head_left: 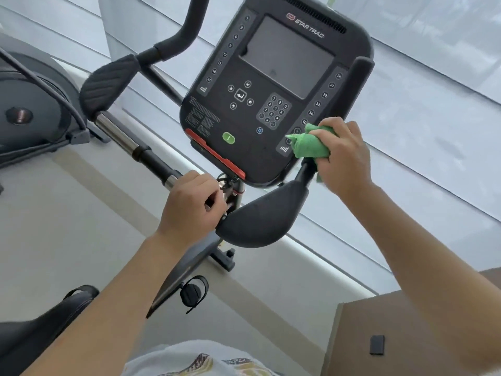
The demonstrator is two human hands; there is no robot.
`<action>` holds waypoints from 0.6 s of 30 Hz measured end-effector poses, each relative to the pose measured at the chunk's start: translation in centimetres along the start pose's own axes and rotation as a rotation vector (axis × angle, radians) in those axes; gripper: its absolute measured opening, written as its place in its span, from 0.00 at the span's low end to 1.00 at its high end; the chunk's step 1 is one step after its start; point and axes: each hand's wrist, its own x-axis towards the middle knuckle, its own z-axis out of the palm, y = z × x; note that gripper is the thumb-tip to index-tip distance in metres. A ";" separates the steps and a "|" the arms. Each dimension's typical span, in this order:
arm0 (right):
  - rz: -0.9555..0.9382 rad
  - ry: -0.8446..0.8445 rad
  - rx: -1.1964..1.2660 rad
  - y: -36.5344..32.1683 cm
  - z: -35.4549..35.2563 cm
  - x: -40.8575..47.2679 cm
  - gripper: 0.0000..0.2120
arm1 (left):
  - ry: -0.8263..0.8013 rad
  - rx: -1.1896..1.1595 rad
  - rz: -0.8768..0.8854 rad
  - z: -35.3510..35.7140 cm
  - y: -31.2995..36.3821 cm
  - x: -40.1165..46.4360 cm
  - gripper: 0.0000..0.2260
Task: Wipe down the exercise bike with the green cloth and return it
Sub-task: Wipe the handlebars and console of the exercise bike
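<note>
The exercise bike's black console (271, 88) fills the upper middle of the head view, with a dark screen, a keypad and a green button. My right hand (343, 156) grips the bunched green cloth (309, 145) against the console's lower right corner, above the right handlebar stem. My left hand (189, 204) is curled round the chrome handlebar (127, 139) where it meets the bike's centre post. A black elbow pad (260, 215) lies between my two hands.
A second black elbow pad (108, 82) sits at the upper left. Another machine (32, 104) stands at the left edge. The bike's saddle (46, 321) and a pedal (192, 293) are below. A brown surface (352, 335) with a small black block (377, 345) is at the lower right.
</note>
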 end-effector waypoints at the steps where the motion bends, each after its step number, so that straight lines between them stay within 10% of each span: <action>1: 0.000 -0.008 0.066 -0.6 0.1 -1.4 0.18 | 0.026 0.014 -0.013 0.3 0.1 -0.1 0.10; 7: -0.208 0.015 0.316 -3.6 0.1 -9.6 0.17 | 0.225 -0.016 -0.240 2.1 2.7 -2.3 0.13; 18: -0.234 -0.021 0.365 -6.9 -0.3 -9.4 0.18 | 0.064 -0.430 -0.636 -0.1 9.3 -6.0 0.13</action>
